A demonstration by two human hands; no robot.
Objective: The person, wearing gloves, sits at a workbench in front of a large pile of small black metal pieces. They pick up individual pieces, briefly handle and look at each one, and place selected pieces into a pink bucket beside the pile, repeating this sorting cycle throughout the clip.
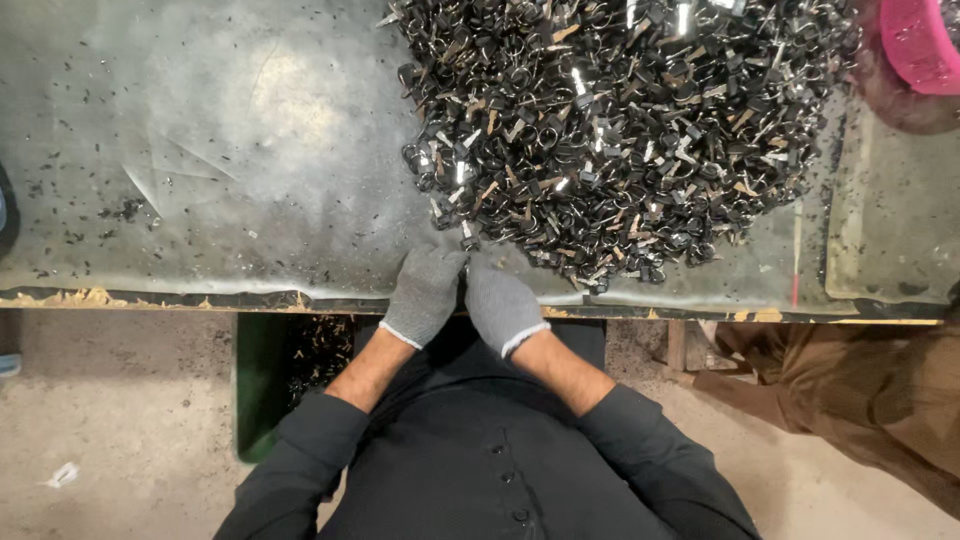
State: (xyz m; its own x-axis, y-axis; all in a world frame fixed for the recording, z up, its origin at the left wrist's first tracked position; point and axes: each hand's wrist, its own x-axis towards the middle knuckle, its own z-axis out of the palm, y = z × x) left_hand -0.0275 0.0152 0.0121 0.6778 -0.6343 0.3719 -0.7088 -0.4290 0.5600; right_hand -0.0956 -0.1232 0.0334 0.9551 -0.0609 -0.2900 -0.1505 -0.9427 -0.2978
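Both of my hands wear grey knit gloves and meet at the table's near edge. My left hand (425, 290) and my right hand (500, 303) pinch together on one small dark metal part (467, 238) with a shiny end, just off the near edge of a big heap of black ring-shaped metal parts (620, 130). The fingertips are bunched tight around the part, so most of it is hidden. The heap spreads over the table's middle and far right.
The worn grey table top (220, 150) is speckled with dark chips on its left half. A green bin (262, 380) holding some parts stands under the table. A pink basket (920, 45) sits at the far right. Another person's brown-clad leg (860, 390) is at my right.
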